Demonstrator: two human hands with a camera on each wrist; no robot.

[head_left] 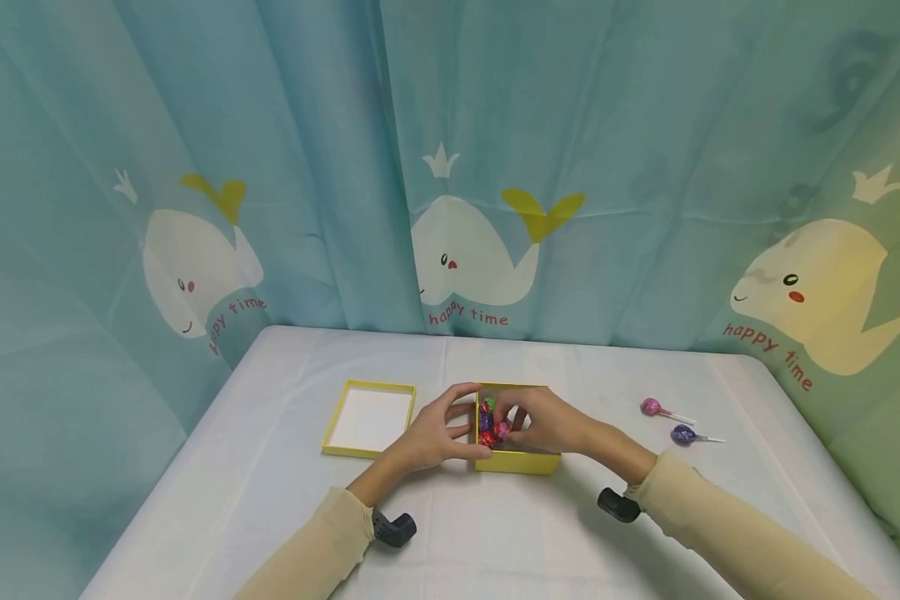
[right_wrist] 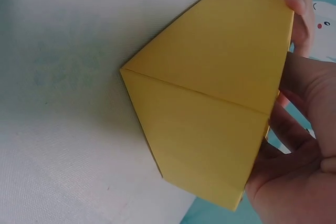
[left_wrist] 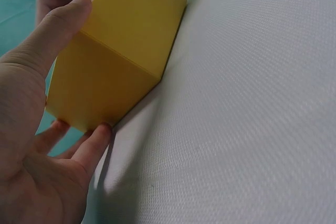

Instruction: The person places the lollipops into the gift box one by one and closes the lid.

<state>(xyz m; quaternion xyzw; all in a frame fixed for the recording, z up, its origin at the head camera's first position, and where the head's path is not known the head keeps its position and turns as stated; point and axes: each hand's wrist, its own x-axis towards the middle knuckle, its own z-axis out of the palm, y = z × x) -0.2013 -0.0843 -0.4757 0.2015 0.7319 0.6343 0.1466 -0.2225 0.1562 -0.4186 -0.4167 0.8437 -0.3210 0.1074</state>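
Observation:
A yellow box stands uncovered on the table, with several wrapped lollipops in red, purple and green along its left side. My left hand grips the box's left end; in the left wrist view, the thumb is at the upper edge and the fingertips are against the end wall. Reaching in over the right side, my right hand pinches a pink-wrapped lollipop inside the box. In the right wrist view, the box wall hides the fingertips of that hand.
Left of the box lies its shallow yellow lid, white inside up. A pink lollipop and a purple lollipop lie on the white-covered table at the right. Behind the table hangs a blue-green curtain with whale prints.

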